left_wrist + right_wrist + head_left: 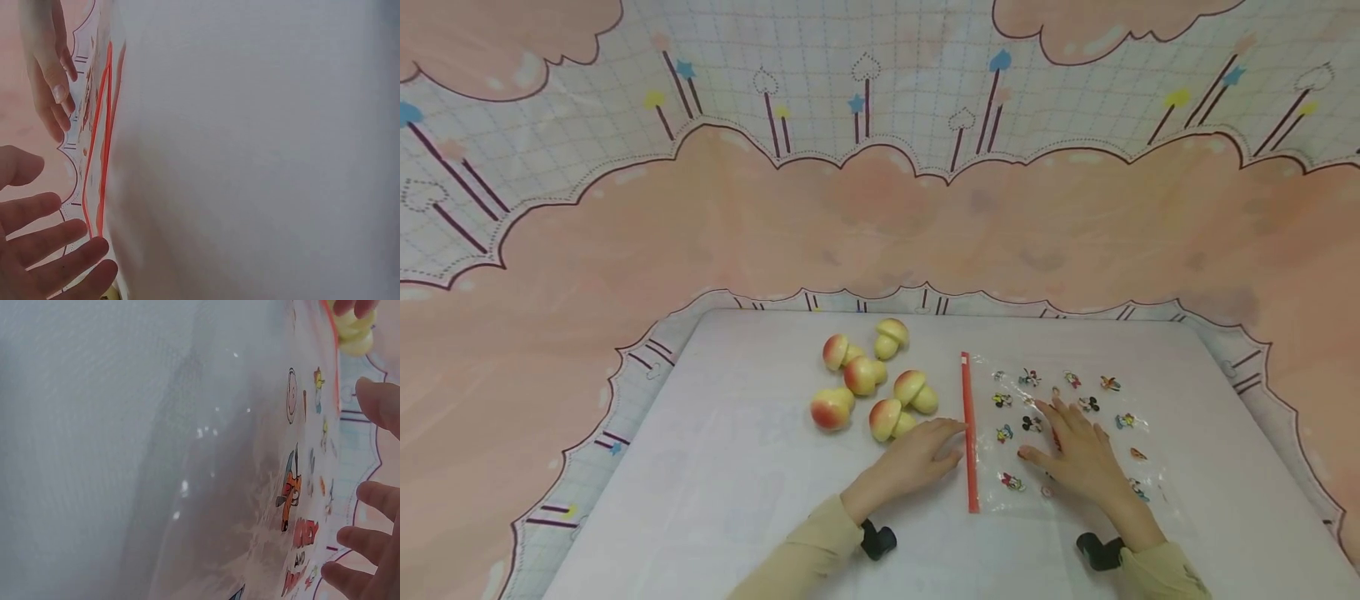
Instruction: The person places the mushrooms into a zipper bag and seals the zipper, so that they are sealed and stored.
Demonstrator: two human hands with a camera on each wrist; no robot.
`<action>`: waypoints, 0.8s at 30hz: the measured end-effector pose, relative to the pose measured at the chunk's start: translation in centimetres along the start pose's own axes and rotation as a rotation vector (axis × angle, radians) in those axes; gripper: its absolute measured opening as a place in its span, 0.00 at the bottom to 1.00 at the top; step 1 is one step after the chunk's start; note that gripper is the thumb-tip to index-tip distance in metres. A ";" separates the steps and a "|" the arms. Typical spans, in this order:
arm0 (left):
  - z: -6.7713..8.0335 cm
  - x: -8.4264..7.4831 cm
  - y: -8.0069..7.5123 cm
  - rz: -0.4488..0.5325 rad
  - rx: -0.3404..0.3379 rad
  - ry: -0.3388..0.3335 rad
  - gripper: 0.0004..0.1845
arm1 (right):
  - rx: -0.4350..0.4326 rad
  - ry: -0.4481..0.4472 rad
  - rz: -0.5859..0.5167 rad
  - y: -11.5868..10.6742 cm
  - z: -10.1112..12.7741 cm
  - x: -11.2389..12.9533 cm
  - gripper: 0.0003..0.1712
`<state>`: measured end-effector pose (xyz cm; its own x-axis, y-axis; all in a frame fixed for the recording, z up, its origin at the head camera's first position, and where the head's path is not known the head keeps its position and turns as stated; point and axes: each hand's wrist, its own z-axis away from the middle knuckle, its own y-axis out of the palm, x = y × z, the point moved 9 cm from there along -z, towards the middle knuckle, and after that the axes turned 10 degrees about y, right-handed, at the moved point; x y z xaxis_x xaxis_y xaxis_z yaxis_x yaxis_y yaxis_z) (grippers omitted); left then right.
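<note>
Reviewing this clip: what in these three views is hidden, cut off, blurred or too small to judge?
- Head view: the prints on the bag are too small to identify, and the right hand covers some of them.
- Head view: whether the left hand touches the red zip strip or the nearest toy mushroom cannot be told.
- Left wrist view: the mushrooms are cut off by the bottom edge.
- Right wrist view: the bag is blurred and glary.

Both arms wear long sleeves of a pale yellowish-beige cloth, the left sleeve [808,546] and the right sleeve [1157,575] each ending at the wrist. A small black device is strapped at each wrist (rounded, matte, close against the cuff): one on the left [877,539], one on the right [1099,551]. The hands are bare, with no rings or gloves.
</note>
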<state>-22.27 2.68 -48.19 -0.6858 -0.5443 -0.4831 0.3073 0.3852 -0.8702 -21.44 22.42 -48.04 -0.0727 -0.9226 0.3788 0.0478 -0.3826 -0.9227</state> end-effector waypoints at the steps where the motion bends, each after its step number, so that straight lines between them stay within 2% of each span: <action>1: -0.1 0.0 0.1 -0.012 0.009 0.000 0.23 | -0.001 -0.002 0.002 0.0 0.0 0.0 0.47; 11: -0.3 -0.3 0.5 -0.115 0.064 0.057 0.23 | -0.011 -0.017 0.037 0.7 -0.3 -0.5 0.47; 19: -0.3 0.2 1.5 -0.139 0.165 0.035 0.27 | 0.002 -0.003 0.036 1.3 -0.2 -0.8 0.48; 24: -0.2 0.3 1.8 -0.162 0.186 0.038 0.28 | 0.003 -0.005 0.042 1.3 0.0 -0.7 0.48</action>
<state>-22.12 3.35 -49.87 -0.7594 -0.5577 -0.3350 0.3050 0.1498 -0.9405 -21.32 22.60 -49.48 -0.0655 -0.9382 0.3398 0.0540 -0.3433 -0.9377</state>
